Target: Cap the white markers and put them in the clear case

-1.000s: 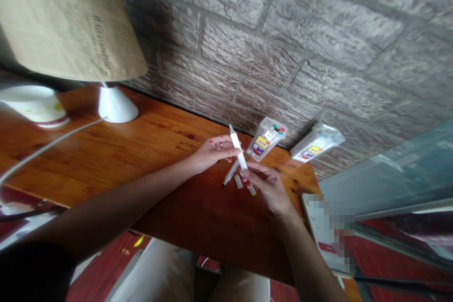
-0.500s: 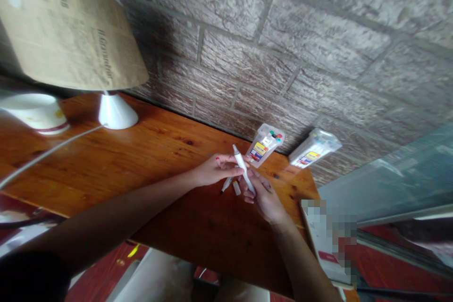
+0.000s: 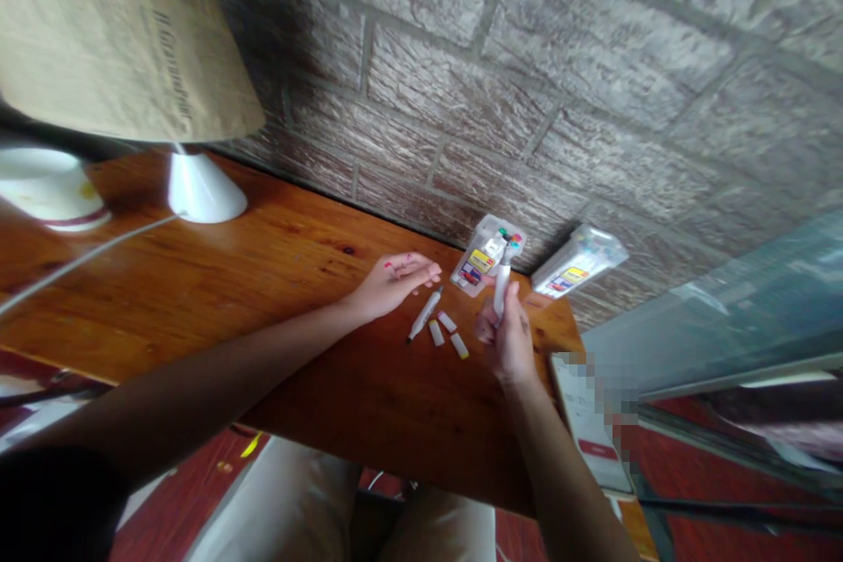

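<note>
My right hand (image 3: 510,338) is closed around a white marker (image 3: 501,288), held upright with its tip pointing up in front of a clear plastic marker case (image 3: 475,268). Coloured marker ends show at the top of that case. My left hand (image 3: 399,281) holds nothing; its fingers are stretched out over the table, with red marks on them. Between the hands lies an uncapped marker (image 3: 425,316) with a dark tip. Several small white caps lie beside it, among them a cap with a yellow end (image 3: 459,346).
A second clear marker case (image 3: 578,263) stands against the brick wall (image 3: 421,97) on the right. On the left are a lamp (image 3: 204,189) with a printed shade, its white cord, and a paper cup (image 3: 56,189). The wooden table (image 3: 296,237) ends at a glass panel (image 3: 717,299).
My hands have moved apart. My left hand has let go of the white marker, and my right hand has carried it up and to the right. The caps now show on the table.
</note>
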Demonstrator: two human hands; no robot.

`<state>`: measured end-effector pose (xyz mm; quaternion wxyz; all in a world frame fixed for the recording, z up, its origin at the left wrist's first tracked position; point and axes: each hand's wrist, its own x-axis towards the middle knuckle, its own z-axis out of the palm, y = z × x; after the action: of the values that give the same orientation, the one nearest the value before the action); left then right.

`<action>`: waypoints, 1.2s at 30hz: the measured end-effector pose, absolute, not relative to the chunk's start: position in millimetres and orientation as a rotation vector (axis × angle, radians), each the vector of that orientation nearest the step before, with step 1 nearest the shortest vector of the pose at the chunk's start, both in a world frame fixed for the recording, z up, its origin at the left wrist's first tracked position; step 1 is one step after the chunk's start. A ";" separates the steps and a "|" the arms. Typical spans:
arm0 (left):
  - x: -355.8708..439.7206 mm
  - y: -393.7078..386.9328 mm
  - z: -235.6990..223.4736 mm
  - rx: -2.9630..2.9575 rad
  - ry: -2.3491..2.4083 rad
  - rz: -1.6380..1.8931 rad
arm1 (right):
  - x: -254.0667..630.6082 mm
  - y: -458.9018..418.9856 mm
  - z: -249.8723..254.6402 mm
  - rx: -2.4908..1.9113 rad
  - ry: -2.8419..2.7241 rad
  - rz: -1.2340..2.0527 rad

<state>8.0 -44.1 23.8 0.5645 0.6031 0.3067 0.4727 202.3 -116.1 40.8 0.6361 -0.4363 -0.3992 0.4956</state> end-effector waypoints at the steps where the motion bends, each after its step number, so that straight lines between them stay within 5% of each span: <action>1: 8.6 -43.7 22.8 1.421 0.733 1.108 | 203.2 -115.3 40.8 -0.996 -0.894 1.107; 17: 14.2 -59.2 24.1 1.461 0.304 0.829 | 173.3 -128.3 30.8 -1.034 -1.176 1.353; 36: 11.3 -50.7 28.0 1.397 0.432 0.926 | 176.3 -127.9 39.5 -0.933 -1.055 1.507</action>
<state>11.3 -50.7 28.0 0.6485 0.6143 0.1902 0.4073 176.3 -127.9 39.5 0.5137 -0.3879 -0.4389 0.6269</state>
